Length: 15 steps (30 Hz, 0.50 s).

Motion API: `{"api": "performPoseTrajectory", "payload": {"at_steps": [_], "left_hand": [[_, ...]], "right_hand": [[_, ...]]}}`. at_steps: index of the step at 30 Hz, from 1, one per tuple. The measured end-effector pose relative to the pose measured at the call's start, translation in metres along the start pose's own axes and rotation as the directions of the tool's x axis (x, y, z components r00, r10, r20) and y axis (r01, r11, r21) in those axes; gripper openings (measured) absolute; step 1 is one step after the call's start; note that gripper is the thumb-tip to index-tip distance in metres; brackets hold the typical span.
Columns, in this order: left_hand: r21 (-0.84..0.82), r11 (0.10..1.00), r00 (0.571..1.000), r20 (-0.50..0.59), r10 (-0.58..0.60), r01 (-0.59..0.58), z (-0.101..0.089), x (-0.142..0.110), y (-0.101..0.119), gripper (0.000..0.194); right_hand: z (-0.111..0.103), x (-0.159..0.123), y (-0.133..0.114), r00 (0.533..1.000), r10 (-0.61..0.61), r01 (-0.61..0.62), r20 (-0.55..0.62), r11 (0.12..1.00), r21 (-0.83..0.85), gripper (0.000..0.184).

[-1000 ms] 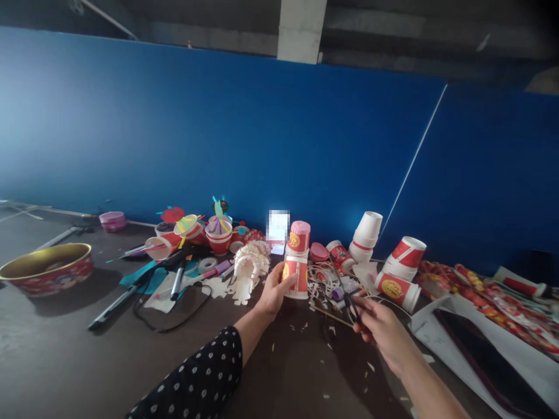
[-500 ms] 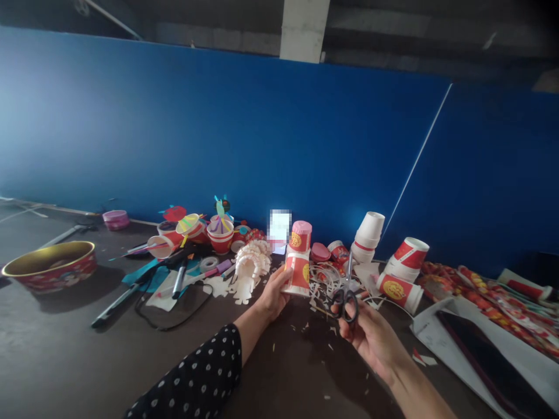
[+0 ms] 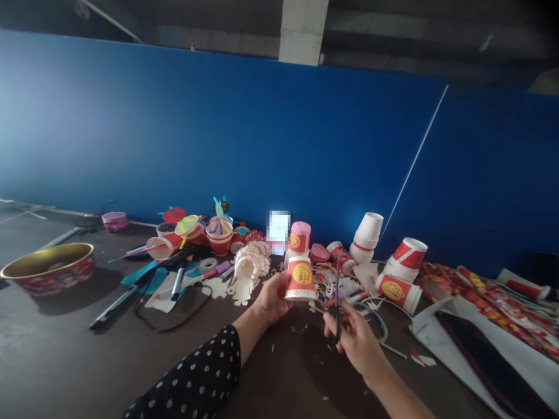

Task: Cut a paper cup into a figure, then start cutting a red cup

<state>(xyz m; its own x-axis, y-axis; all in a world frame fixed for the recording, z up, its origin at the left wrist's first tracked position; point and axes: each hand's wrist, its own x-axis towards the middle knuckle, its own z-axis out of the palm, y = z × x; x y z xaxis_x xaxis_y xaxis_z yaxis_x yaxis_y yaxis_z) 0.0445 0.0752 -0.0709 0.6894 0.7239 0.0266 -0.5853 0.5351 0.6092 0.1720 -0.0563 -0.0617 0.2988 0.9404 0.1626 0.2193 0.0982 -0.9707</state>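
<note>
My left hand (image 3: 269, 298) grips an upside-down red and white paper cup (image 3: 301, 278) with a gold emblem, lifted just above the dark table (image 3: 65, 355). Its fingers wrap the cup's left side. My right hand (image 3: 354, 337) is closed on small black scissors (image 3: 336, 297), blades pointing up, just right of the cup. A pink-topped cup (image 3: 299, 236) stands behind the held one.
Paper scraps and strips (image 3: 325, 278) lie under my hands. White and red cups (image 3: 365, 235) lie at the right, decorated cups (image 3: 218, 233) and markers (image 3: 177, 284) at the left. A gold-rimmed bowl (image 3: 48, 266) sits far left. A blue wall (image 3: 218, 134) backs the table.
My left hand has raised and turned the cup so its gold emblem faces me. My right hand picked the scissors up from the scraps and brought them left, close to the cup.
</note>
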Motion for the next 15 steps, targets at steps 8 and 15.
{"api": "performPoseTrajectory", "payload": {"at_steps": [8,15], "left_hand": [[0.089,0.991,0.95,0.29,-0.118,0.096,0.013,-0.012,-0.001,0.044],[0.113,0.988,0.929,0.343,-0.141,0.108,0.013,-0.011,-0.005,0.047]], "right_hand": [[0.007,0.001,0.008,0.981,-0.175,0.157,-0.086,0.97,-0.187,0.017],[0.0,-0.001,-0.002,0.936,-0.315,0.186,-0.155,0.818,-0.545,0.009]]}}
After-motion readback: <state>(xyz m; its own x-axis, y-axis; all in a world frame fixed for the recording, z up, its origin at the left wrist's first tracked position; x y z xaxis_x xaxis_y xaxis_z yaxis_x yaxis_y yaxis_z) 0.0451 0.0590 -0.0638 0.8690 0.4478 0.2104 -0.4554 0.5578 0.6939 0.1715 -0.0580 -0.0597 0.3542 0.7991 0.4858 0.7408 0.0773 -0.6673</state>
